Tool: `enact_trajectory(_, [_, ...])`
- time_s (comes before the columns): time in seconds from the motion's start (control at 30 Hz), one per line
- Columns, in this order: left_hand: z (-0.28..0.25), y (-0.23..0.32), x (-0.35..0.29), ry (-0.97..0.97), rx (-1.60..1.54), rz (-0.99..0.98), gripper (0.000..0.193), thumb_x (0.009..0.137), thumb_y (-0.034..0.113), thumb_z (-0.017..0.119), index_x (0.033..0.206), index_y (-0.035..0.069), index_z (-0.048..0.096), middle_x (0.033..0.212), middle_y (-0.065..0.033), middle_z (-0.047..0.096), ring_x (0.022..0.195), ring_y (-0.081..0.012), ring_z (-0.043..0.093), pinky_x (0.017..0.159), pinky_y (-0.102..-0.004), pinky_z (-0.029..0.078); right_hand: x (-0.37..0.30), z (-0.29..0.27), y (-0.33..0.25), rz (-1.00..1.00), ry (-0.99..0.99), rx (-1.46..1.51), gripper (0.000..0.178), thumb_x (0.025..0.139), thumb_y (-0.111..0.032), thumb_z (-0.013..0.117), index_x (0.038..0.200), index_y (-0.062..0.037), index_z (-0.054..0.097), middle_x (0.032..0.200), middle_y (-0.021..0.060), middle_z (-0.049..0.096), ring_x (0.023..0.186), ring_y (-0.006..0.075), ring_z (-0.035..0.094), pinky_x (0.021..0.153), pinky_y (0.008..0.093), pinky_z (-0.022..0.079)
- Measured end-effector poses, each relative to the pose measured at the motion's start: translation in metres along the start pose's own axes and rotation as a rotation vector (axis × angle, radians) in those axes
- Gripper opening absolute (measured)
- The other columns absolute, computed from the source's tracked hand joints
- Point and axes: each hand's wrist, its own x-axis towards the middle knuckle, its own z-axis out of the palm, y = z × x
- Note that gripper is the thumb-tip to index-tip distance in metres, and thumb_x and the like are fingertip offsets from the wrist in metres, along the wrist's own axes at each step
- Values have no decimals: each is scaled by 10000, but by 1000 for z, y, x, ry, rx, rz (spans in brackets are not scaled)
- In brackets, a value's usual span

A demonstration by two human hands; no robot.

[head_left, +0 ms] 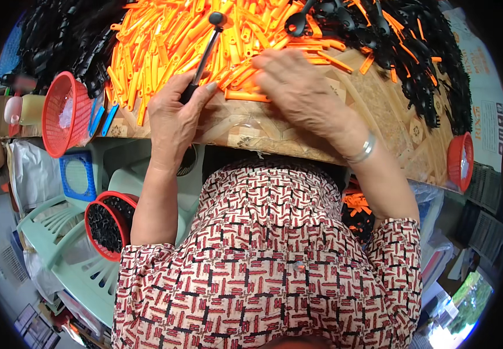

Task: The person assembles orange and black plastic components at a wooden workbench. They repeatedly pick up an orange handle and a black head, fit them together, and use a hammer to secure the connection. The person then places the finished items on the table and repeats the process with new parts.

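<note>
My left hand (176,113), near the table's front edge, is closed around the dark lower end of a long, thin black utensil (207,51). The utensil tilts up and away to a rounded black end; its exact kind is unclear. My right hand (295,87) is over the near right side of a large heap of orange plastic handles (164,43). Its fingers are smeared by motion, and whatever is under them is hidden. One orange handle (245,96) lies crosswise at the table's front edge, between my hands.
Black spoon-shaped pieces (338,16) and other black parts are piled at the far right, with more black parts (59,41) far left. Red baskets (51,116) (457,163) flank the table (379,116). Blue handles (110,120) lie left. A green chair (77,256) holds red tubs (90,235).
</note>
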Motion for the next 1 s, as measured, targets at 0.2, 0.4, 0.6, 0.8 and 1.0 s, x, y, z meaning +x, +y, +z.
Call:
enact_trajectory(0.2, [-6,-8,4,32,-210,-161,250,957,165,734,1155,12,735,767,58,582,671,-21,509,599,-194,413,-15,22,11,182,-16,210,154,905,-149,590,1034,-63,585,1120,129,622,1097,294,597,926,412,465])
enact_trajectory(0.4, [-11,-15,8,64,-445,-222,247,977,156,713,1181,16,722,721,73,546,566,-1,442,500,-186,328,-19,21,16,156,82,253,312,828,-59,704,1134,-60,645,1144,120,622,1065,292,611,898,390,502])
enact_trajectory(0.6, [-12,-14,7,54,-466,-212,269,980,124,696,1200,-30,684,727,50,553,561,-16,455,495,-189,364,-21,17,28,449,350,464,304,838,86,662,1100,-66,690,1136,104,651,1038,277,646,875,342,532])
enact_trajectory(0.8, [-13,-16,6,67,-450,-225,253,989,136,690,1200,-2,698,698,60,541,556,-8,447,496,-190,346,-31,-4,30,370,153,315,263,791,6,716,1042,-71,699,1004,97,669,978,283,657,835,360,547])
enact_trajectory(1.0, [-14,-14,6,57,-386,-248,235,994,144,686,1195,26,711,684,68,538,556,-5,456,493,-191,337,-24,-13,17,296,-71,226,261,783,-84,749,1011,-51,626,1018,90,634,918,273,638,773,380,523])
